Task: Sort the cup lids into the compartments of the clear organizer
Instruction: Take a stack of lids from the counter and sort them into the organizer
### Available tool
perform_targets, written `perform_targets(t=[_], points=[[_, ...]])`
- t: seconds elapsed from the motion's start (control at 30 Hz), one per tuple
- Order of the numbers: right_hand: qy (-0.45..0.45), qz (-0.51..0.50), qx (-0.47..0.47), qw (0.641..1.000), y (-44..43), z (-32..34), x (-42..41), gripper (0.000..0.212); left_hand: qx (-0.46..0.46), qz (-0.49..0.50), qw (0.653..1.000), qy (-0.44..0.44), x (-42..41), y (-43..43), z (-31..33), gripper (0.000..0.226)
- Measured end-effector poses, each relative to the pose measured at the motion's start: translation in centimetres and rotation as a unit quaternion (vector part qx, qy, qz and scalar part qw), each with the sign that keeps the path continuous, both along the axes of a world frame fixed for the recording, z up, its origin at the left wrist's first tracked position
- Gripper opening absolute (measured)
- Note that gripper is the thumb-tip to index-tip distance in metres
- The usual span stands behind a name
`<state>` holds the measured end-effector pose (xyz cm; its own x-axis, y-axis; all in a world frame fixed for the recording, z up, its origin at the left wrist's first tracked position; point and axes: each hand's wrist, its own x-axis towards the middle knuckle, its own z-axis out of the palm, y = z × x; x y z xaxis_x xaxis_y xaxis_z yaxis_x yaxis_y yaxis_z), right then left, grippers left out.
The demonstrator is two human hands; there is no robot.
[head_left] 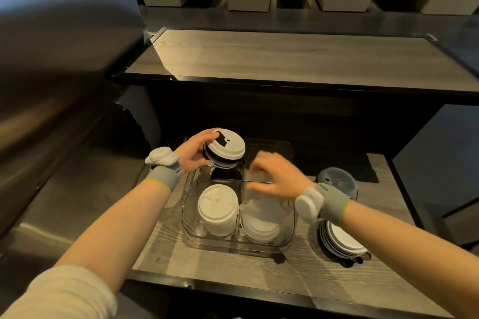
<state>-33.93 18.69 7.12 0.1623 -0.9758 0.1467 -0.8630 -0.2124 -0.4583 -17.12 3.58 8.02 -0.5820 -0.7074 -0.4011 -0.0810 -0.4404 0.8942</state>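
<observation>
Clear plastic organizer (193, 217) sits on the wood-grain table (233, 264), white lids stacked in its two near compartments. Left hand (193, 150) has its fingers wrapped around a lid stack (225, 151) above the far-left compartment. Right hand (274, 180) hovers blurred over the right side; its grip cannot be told. More lids (342, 239) lie right of it.

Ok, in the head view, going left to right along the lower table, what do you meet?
Left hand holding a stack of lids → white lids in the near-left compartment of the clear organizer → right hand → loose lid stack on the table.
</observation>
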Motion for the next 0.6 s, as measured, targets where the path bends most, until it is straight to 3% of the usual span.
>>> perform_targets(t=[0.07, 0.1, 0.17, 0.23, 0.37, 0.6], points=[[-0.1, -0.068, -0.056, 0.991, -1.5, 1.4, 0.7, 0.046, -0.018, -0.032, 0.999, -0.006, 0.1, 0.2, 0.1, 0.031], [-0.131, -0.089, -0.048, 0.986, -2.4, 2.0, 1.2, 0.054, -0.023, -0.048, 0.999, -0.006, 0.1, 0.2, 0.2, 0.031], [-0.172, -0.111, 0.027, 0.978, -4.1, 2.5, 2.1, 0.073, -0.033, -0.075, 0.997, -0.008, 0.2, 0.2, 0.6, 0.031], [-0.203, -0.124, 0.083, 0.968, -5.5, 2.5, 2.7, 0.078, -0.036, -0.085, 0.996, -0.005, 0.5, 0.1, 0.8, 0.032], [-0.319, -0.143, 0.103, 0.931, -6.4, 2.5, 3.3, 0.069, -0.016, -0.07, 0.997, 0.015, 1.6, -0.3, 1.1, 0.036], [-0.409, -0.124, 0.12, 0.896, -7.0, 2.0, 3.8, 0.051, -0.014, -0.08, 0.996, 0.023, 2.9, -1.2, 0.9, 0.029]])
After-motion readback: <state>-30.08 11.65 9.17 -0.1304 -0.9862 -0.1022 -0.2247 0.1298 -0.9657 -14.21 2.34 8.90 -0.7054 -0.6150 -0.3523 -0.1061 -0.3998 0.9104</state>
